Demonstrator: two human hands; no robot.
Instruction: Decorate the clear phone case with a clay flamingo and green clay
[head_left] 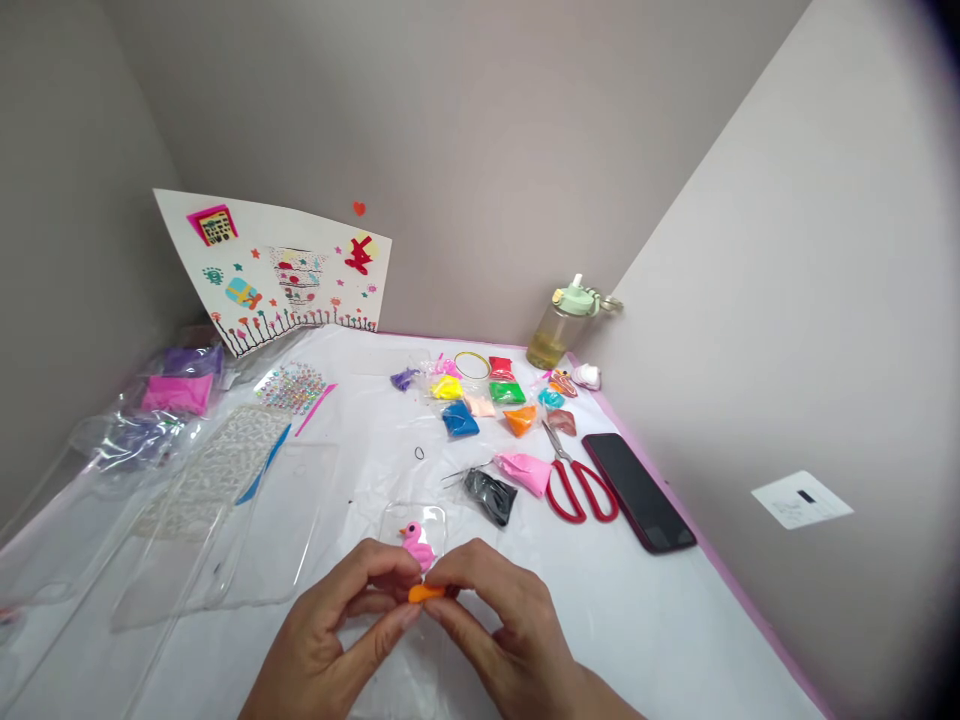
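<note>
Between the fingertips of both hands is a small piece of orange clay (426,593). My left hand (352,620) pinches its left end with thumb and fingers. From the other side, my right hand (499,615) grips the right end, which its fingers partly cover. Just beyond the fingertips lies a pink clay duck (417,541) with an orange beak and a dark eye. It rests on a small clear plastic square (394,515), whose near part the hands hide.
Bags of black clay (490,495), pink clay (526,471) and orange clay (519,420) lie ahead. Red-handled scissors (577,490) and a phone (637,490) sit right. Clear plastic sheets (281,540) and rhinestones (292,388) are left; a bottle (559,325) stands behind.
</note>
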